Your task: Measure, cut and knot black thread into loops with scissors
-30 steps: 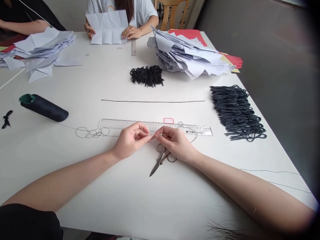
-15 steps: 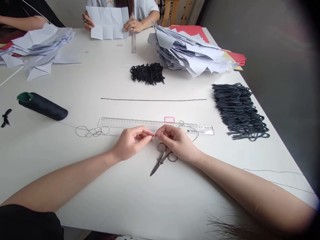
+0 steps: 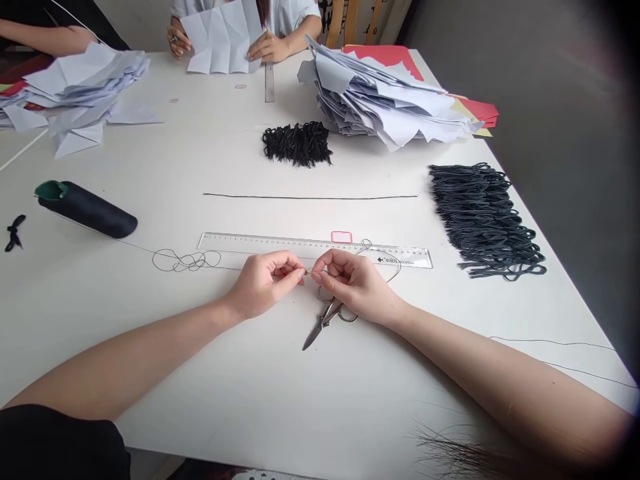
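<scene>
Both hands meet over the table near a clear ruler [image 3: 250, 242]. My left hand [image 3: 265, 283] pinches a thin dark thread [image 3: 230, 269] between thumb and fingertips. Close beside it, my right hand [image 3: 357, 283] is closed on the same thread, and a small loop shows between the fingertips. Loose coils of the thread lie left of my left hand and lead to a black thread spool [image 3: 95, 210] on its side. Metal scissors [image 3: 320, 323] rest partly under my right hand, blades toward me.
A straight dark cord [image 3: 310, 197] lies beyond the ruler. Bundles of black looped cords [image 3: 297, 144] and dark cords [image 3: 480, 220] sit farther off and at right. Paper stacks [image 3: 380, 100] stand at the back. Across the table, a person holds a creased sheet [image 3: 225, 40].
My fingertips have drawn slightly apart, and a small loop of thread now shows between them. The person across has tilted the sheet a little.
</scene>
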The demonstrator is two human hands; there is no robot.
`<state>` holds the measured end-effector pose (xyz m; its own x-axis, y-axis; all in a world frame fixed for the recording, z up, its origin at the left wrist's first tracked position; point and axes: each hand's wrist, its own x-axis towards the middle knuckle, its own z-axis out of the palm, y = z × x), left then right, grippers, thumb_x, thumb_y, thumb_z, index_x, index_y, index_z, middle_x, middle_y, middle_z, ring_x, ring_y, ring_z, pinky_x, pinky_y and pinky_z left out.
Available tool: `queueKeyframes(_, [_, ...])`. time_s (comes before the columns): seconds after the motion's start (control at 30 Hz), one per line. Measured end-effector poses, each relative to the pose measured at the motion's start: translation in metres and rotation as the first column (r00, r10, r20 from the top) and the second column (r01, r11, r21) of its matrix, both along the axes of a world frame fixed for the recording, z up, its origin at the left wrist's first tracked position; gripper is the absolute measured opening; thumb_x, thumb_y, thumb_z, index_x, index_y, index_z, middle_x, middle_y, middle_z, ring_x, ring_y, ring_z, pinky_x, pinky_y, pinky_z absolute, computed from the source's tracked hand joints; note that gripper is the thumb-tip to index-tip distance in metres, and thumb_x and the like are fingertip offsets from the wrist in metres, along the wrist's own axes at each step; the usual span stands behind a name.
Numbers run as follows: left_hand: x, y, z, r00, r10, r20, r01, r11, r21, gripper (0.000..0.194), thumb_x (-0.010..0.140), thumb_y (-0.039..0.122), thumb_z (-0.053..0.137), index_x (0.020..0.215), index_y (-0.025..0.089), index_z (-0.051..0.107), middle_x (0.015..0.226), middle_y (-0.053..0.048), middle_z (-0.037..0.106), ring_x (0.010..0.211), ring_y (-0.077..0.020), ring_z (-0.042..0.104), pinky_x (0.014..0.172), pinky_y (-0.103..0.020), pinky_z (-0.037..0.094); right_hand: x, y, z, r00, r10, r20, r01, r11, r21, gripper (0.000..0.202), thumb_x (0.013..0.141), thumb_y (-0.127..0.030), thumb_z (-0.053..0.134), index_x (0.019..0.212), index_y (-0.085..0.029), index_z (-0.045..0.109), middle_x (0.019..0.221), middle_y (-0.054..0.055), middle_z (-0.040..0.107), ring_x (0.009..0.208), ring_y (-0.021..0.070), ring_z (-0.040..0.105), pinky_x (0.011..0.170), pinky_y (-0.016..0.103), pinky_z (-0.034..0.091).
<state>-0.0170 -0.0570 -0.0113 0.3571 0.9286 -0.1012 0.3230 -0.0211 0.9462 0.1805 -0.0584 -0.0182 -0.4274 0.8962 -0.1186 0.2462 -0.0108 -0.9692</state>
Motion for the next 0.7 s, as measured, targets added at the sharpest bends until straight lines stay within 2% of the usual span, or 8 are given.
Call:
queueKeyframes(0.17, [0.0018,-0.0002,0.0027,1.0,0.004,-0.029,-0.003,0.999,0.033,0.016,0.085,0.029,0.058,0.077,0.016,0.065,0.079,-0.004,0.069,0.077,-0.0171,0.066,0.073,-0.028,0.052,-0.0027,-0.0036,0.0011,0.997,0.004,0.073,-0.007,0.999,0.051,0.016,0.087,-0.034,0.055,0.087,-0.019,0.057,0.054,-0.007,0.04,0.045,0.0077,0.035,0.045,0.023,0.03])
queueKeyframes(0.33, [0.0023,-0.0008,0.0016,0.996,-0.018,-0.082,0.026,0.995,0.101,0.016,0.085,0.027,0.056,0.075,0.017,0.062,0.074,-0.002,0.067,0.071,-0.0151,0.062,0.067,-0.025,0.05,-0.0035,-0.0033,0.0009,0.994,-0.019,0.112,0.011,0.997,0.07,0.014,0.087,-0.033,0.054,0.084,-0.019,0.056,0.053,-0.007,0.04,0.045,0.0079,0.037,0.046,0.023,0.03])
queueKeyframes(0.7, [0.0015,-0.0016,0.0004,0.994,-0.036,-0.1,0.048,0.992,0.12,0.016,0.086,0.025,0.055,0.074,0.018,0.061,0.072,0.0,0.065,0.069,-0.0131,0.059,0.064,-0.023,0.047,-0.0035,-0.0024,0.0018,0.995,0.016,0.096,-0.021,0.999,0.048,0.014,0.089,-0.033,0.05,0.085,-0.02,0.053,0.053,-0.007,0.043,0.044,0.0078,0.039,0.045,0.023,0.031])
